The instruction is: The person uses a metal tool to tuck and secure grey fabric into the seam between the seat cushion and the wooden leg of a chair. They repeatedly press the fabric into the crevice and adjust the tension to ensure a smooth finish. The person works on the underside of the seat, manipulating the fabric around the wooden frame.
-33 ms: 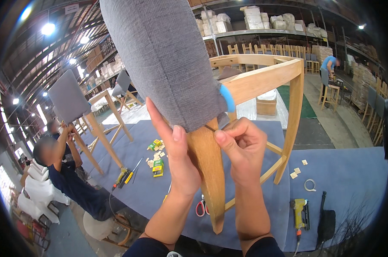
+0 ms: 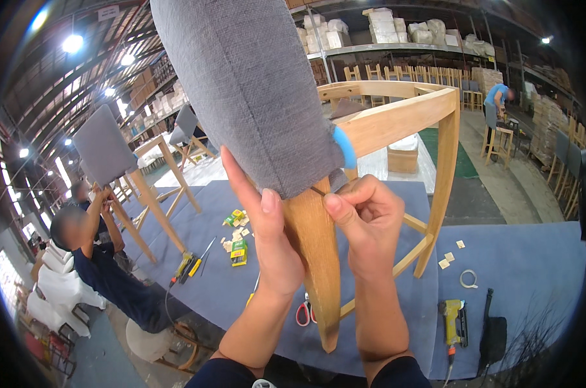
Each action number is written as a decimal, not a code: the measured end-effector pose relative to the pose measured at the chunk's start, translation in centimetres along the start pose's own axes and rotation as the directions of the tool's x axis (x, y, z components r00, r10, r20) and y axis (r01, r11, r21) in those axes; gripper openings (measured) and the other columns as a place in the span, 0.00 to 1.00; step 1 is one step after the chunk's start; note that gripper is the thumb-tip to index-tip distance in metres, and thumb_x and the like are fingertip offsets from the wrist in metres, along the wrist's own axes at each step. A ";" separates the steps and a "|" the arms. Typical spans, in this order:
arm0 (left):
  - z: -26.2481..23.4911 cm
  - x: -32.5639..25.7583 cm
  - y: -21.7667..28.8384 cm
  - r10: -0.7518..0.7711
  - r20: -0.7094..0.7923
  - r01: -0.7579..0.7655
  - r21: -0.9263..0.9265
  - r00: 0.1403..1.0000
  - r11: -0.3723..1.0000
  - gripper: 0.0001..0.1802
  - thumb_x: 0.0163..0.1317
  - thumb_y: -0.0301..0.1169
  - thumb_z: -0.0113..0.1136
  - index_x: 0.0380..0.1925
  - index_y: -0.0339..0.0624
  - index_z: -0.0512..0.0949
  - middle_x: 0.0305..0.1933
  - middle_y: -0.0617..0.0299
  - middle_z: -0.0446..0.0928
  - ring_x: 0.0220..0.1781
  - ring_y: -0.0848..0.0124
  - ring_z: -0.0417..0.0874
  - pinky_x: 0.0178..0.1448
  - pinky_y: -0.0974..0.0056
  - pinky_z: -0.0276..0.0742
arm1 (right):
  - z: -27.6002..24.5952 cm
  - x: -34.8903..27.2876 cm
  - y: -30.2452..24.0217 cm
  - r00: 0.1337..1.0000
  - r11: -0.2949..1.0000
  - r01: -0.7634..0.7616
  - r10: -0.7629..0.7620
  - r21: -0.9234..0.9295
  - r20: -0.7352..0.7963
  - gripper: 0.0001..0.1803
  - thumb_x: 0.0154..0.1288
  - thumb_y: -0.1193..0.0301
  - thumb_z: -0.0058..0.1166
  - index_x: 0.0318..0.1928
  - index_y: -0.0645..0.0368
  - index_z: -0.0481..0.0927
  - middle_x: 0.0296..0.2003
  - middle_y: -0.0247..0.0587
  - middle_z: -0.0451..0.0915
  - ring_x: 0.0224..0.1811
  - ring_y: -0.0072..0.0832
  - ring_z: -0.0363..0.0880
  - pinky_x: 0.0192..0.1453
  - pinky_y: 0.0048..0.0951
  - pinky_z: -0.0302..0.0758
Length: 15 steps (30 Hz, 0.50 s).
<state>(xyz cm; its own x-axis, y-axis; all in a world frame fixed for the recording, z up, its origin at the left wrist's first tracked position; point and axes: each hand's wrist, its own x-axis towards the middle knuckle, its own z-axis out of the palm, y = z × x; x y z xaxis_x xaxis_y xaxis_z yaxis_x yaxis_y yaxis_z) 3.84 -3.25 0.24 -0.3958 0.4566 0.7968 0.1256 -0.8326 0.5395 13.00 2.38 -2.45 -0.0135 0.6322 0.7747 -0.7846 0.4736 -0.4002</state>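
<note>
Your left hand [image 2: 275,251], seven o'clock, spreads against wooden leg [image 2: 317,265], apparently steadying it; your right hand [image 2: 372,226], four o'clock, pinches thin dark strip [image 2: 317,191] at grey upholstery [image 2: 254,97].

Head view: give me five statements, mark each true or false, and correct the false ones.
The left hand touches the grey upholstery. True.
The right hand pinches a thin dark piece. True.
The scissors are in the right hand. False: the scissors lie on the table.
The green-and-yellow box is right of the wooden leg. False: the box is left of the wooden leg.
A blue piece shows at the upholstery's right edge. True.
</note>
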 end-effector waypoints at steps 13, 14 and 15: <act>1.2 -0.3 0.4 -0.036 -0.039 0.031 -0.130 0.999 0.991 0.44 0.79 0.51 0.43 0.85 0.51 0.38 0.79 0.48 0.60 0.76 0.54 0.71 0.78 0.49 0.68 | 0.9 -0.9 -0.5 0.993 0.990 -0.044 0.028 -0.137 -0.118 0.12 0.69 0.79 0.71 0.31 0.61 0.78 0.27 0.26 0.80 0.28 0.08 0.71 0.30 0.17 0.64; 1.7 -0.3 0.6 -0.039 -0.094 0.028 -0.113 0.995 0.993 0.41 0.79 0.52 0.40 0.85 0.53 0.42 0.76 0.48 0.68 0.72 0.54 0.77 0.76 0.49 0.74 | 0.5 -1.0 -0.5 0.994 0.988 -0.051 0.036 -0.143 -0.107 0.12 0.69 0.79 0.71 0.31 0.62 0.78 0.27 0.26 0.79 0.28 0.08 0.70 0.30 0.17 0.64; 1.4 -0.3 0.6 -0.049 -0.030 0.044 -0.148 0.998 0.988 0.44 0.78 0.51 0.44 0.85 0.52 0.38 0.79 0.48 0.61 0.76 0.54 0.71 0.78 0.49 0.69 | 0.0 -1.1 -0.5 0.994 0.987 -0.058 0.044 -0.148 -0.096 0.12 0.69 0.79 0.71 0.31 0.62 0.78 0.27 0.26 0.79 0.28 0.08 0.70 0.30 0.17 0.64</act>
<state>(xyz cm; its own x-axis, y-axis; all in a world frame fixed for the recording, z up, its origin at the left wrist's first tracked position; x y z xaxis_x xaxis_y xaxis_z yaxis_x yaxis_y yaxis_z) 5.28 -3.50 0.70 -0.4289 0.4869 0.7609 -0.0278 -0.8490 0.5277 13.41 1.43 -3.15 0.0112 0.7085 0.7057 -0.6821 0.5214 -0.5126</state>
